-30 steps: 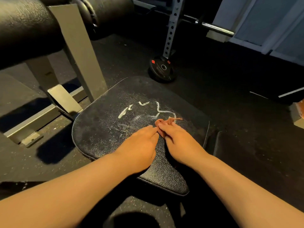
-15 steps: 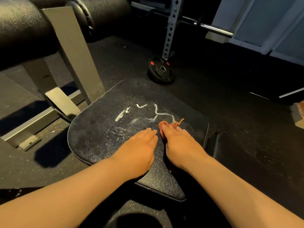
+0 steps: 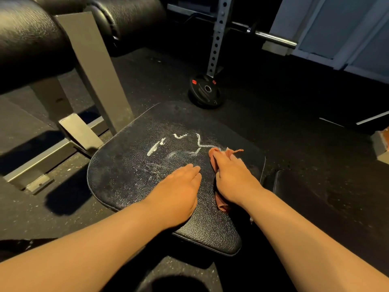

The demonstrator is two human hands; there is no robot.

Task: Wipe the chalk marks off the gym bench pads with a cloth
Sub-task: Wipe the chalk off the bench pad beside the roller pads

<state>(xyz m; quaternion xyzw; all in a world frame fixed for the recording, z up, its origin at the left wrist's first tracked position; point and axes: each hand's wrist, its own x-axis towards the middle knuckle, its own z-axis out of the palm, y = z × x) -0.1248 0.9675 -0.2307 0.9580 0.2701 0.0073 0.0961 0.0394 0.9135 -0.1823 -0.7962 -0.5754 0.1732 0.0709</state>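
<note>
**Head camera: both hands flat on the chalked pad, cloth under the right**

Head view looks down on a black bench pad [image 3: 126,175] with white chalk marks [image 3: 155,147] across its middle. The left hand [image 3: 179,190] lies palm down near the pad's near edge, fingers straight and together, holding nothing. The right hand [image 3: 233,180] lies just beside it, toward the right edge, fingers stretched over a reddish cloth [image 3: 216,153] and pressing it to the pad. The cloth's far end touches the rightmost chalk stroke, and its other end pokes out under the wrist. The right thumb is hidden.

Bare pad lies open left of the marks and beyond them to the far edge. The right edge runs close beside the right hand. Off the left edge stands a grey steel frame [image 3: 92,66]. Beyond the far edge a weight plate [image 3: 205,92] sits on the floor at the foot of a rack upright [image 3: 217,36]. Both forearms cover part of the near edge. A dark shape right of the pad is hard to make out.
</note>
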